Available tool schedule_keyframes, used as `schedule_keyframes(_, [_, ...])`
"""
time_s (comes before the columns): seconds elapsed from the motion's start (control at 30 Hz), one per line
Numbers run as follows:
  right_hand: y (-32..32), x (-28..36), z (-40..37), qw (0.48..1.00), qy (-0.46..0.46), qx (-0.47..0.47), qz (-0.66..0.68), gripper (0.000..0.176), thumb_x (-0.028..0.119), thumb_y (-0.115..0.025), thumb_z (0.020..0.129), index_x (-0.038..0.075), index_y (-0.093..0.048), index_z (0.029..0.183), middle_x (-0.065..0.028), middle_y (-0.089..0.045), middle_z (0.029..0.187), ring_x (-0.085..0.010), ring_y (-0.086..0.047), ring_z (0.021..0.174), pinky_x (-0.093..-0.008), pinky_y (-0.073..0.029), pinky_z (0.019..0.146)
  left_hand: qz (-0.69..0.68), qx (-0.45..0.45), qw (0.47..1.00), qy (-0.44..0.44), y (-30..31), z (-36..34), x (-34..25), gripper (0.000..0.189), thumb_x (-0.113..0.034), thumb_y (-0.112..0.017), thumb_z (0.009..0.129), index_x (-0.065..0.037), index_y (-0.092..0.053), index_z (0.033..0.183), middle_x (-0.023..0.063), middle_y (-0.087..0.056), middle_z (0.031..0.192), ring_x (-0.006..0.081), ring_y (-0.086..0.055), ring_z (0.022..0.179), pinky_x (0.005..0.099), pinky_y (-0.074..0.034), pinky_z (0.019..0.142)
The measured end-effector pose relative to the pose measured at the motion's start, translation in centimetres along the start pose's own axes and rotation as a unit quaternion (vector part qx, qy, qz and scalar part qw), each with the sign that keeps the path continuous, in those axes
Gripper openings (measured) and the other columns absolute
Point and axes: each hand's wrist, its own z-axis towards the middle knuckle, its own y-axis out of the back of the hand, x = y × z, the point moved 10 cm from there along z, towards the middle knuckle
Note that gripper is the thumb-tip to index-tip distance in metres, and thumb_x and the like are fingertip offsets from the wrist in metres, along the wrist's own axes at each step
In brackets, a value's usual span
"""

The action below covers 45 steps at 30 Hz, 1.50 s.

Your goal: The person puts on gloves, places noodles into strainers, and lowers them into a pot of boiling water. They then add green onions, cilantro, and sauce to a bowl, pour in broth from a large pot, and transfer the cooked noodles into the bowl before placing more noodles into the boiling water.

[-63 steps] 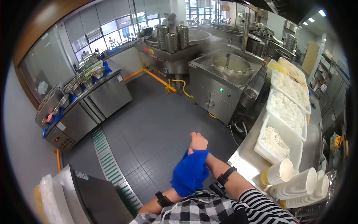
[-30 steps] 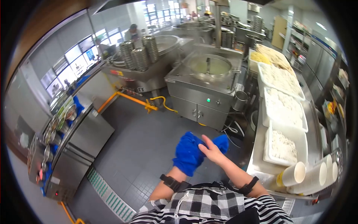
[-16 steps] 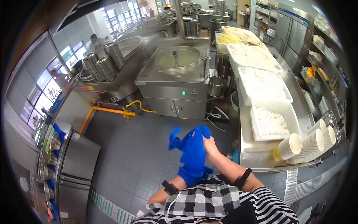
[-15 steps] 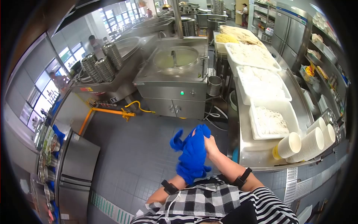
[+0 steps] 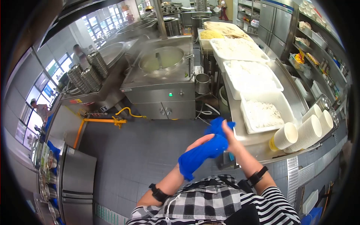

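A bunched blue cloth point(image 5: 204, 150) is held between my two hands in front of the checked apron point(image 5: 198, 202). My left hand point(image 5: 200, 142) is mostly wrapped by it, with a strip of skin showing along its upper side; its fingers are closed in the folds and partly hidden. From the right, my right hand point(image 5: 229, 135) grips the cloth's far end, thumb pointing up and the other fingers largely covered. The nearest tub, a white one of noodles point(image 5: 262, 114), stands on the steel counter point(image 5: 245, 148) to the right of my hands.
Ahead stands a steel cooker point(image 5: 159, 84) with a round pot of cloudy liquid point(image 5: 161, 60). Stacked paper cups point(image 5: 287, 135) sit on the counter's near corner. Steel steamer stacks point(image 5: 90, 77) and an orange pipe point(image 5: 101, 120) are left. Other people point(image 5: 40, 108) are farther off.
My hands and the blue cloth have moved to the right and turned. More of my left hand shows beside the cloth. The whole view has shifted slightly.
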Motion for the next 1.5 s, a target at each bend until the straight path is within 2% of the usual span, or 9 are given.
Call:
schedule_keyframes(0.07, [-2.5,-0.8,-1.6,0.960,0.176,0.054,-0.210,0.036,0.037,-0.047,0.083,0.007,-0.052,0.103,-0.0076,-0.055,0.099,-0.0196,-0.052,0.093,-0.0346,-0.041,0.084,0.288,0.082,0.929,-0.219,-3.0,1.5,-2.6,0.045,-0.010,-0.051,0.080,-0.002,-0.037,0.121,0.0107,-0.048,0.112,0.0170,-0.049,0.100,0.0262,-0.039,0.086])
schedule_keyframes(0.13, [-8.2,-2.4,-6.4,0.662,0.454,0.128,-0.582,0.037,0.039,-0.047,0.082,0.011,-0.052,0.105,-0.0049,-0.055,0.103,-0.0179,-0.051,0.096,-0.0347,-0.039,0.087,0.528,0.048,0.745,-0.405,-6.1,0.1,-6.1,0.041,-0.009,-0.051,0.080,-0.002,-0.039,0.118,0.0109,-0.049,0.111,0.0177,-0.050,0.099,0.0256,-0.039,0.086])
schedule_keyframes(0.17, [-5.2,-3.6,-3.3,0.922,0.241,0.127,-0.277,0.035,0.038,-0.048,0.082,0.011,-0.052,0.103,-0.0041,-0.055,0.102,-0.0167,-0.051,0.095,-0.0344,-0.039,0.086,0.255,0.016,0.920,-0.298,-2.4,2.6,-5.0,0.036,-0.009,-0.051,0.079,-0.002,-0.043,0.114,0.0110,-0.050,0.110,0.0189,-0.050,0.098,0.0265,-0.040,0.085])
schedule_keyframes(0.2, [-4.0,-7.4,-1.9,0.988,-0.005,0.117,0.100,0.032,0.037,-0.048,0.081,0.012,-0.053,0.101,-0.0032,-0.055,0.101,-0.0154,-0.051,0.094,-0.0341,-0.039,0.085,-0.039,-0.024,0.989,-0.138,0.2,4.8,-1.2,0.032,-0.008,-0.051,0.079,-0.002,-0.047,0.110,0.0111,-0.050,0.108,0.0200,-0.051,0.098,0.0273,-0.041,0.084])
schedule_keyframes(0.53, [1.6,-5.4,-4.8,0.994,0.016,-0.088,0.068,0.021,0.026,-0.045,0.084,0.008,-0.054,0.087,-0.0019,-0.056,0.081,-0.0097,-0.055,0.074,-0.0240,-0.046,0.064,0.530,-0.007,0.700,-0.479,-4.5,2.9,0.4,0.037,-0.006,-0.063,0.064,-0.001,-0.052,0.099,0.0170,-0.055,0.093,0.0292,-0.057,0.080,0.0314,-0.046,0.072])
schedule_keyframes(0.87, [10.5,9.0,-12.3,0.927,0.289,-0.238,0.027,0.026,0.022,-0.050,0.082,0.002,-0.054,0.098,-0.0085,-0.059,0.087,-0.0158,-0.056,0.073,-0.0284,-0.047,0.067,0.566,0.237,0.757,-0.224,-6.0,5.9,12.0,0.042,-0.012,-0.055,0.072,-0.003,-0.047,0.111,0.0192,-0.040,0.120,0.0330,-0.041,0.110,0.0359,-0.034,0.091])
schedule_keyframes(1.03, [17.6,15.3,-18.1,0.440,0.162,-0.438,-0.767,0.041,0.017,-0.061,0.069,0.001,-0.051,0.105,-0.0176,-0.055,0.095,-0.0280,-0.057,0.077,-0.0319,-0.045,0.070,0.521,0.211,0.803,0.198,8.2,3.7,20.8,0.040,-0.020,-0.054,0.079,-0.005,-0.046,0.115,0.0149,-0.048,0.116,0.0239,-0.048,0.105,0.0309,-0.038,0.088])
schedule_keyframes(1.13, [15.9,18.1,-21.5,0.692,0.242,-0.333,-0.593,0.039,0.017,-0.059,0.071,0.000,-0.050,0.106,-0.0177,-0.056,0.093,-0.0245,-0.056,0.078,-0.0311,-0.044,0.072,0.490,0.126,0.802,0.317,15.5,-1.3,23.2,0.041,-0.025,-0.053,0.081,-0.005,-0.046,0.116,0.0108,-0.052,0.111,0.0176,-0.049,0.103,0.0275,-0.038,0.087])
schedule_keyframes(1.5, [18.6,39.0,-18.5,0.441,0.405,-0.495,-0.630,0.027,0.014,-0.048,0.076,0.006,-0.053,0.100,-0.0148,-0.056,0.096,-0.0290,-0.055,0.085,-0.0373,-0.044,0.074,0.415,-0.006,0.795,0.443,17.8,-2.0,26.8,0.040,-0.026,-0.053,0.082,-0.003,-0.048,0.113,0.0100,-0.055,0.107,0.0161,-0.049,0.101,0.0270,-0.038,0.086])
